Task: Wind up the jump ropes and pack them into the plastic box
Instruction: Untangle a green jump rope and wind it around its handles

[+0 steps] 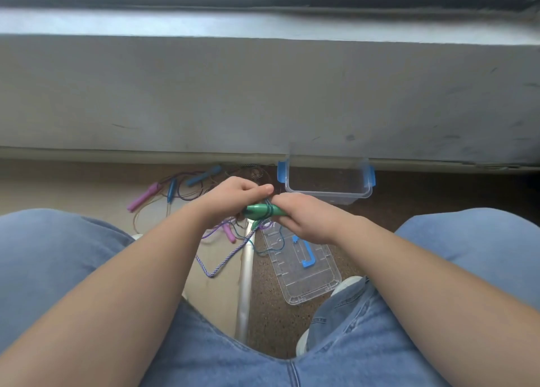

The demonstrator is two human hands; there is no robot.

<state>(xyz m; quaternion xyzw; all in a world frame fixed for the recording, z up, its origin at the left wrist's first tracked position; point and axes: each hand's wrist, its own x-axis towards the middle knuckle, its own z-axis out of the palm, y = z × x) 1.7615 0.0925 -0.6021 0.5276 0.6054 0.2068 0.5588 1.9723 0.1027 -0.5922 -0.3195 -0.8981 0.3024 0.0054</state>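
Note:
Both hands meet above the floor, between my knees. My right hand (304,217) grips the green jump-rope handles (260,210), with thin teal cord wound around them. My left hand (233,196) pinches that cord just above the handles. Loose teal cord (271,248) trails down onto the clear lid (304,269). The clear plastic box (328,182) with blue clips stands open against the wall, to the right of my hands. Pink handles (143,196), blue handles (203,176) and tangled thin cords lie on the floor to the left. A braided purple-white rope (222,265) lies below my hands.
A grey wall (263,94) with a window ledge rises directly behind the box. A white metal strip (245,284) divides beige flooring from brown speckled flooring. My denim-clad knees flank the work area, and white shoes (344,284) rest near the lid.

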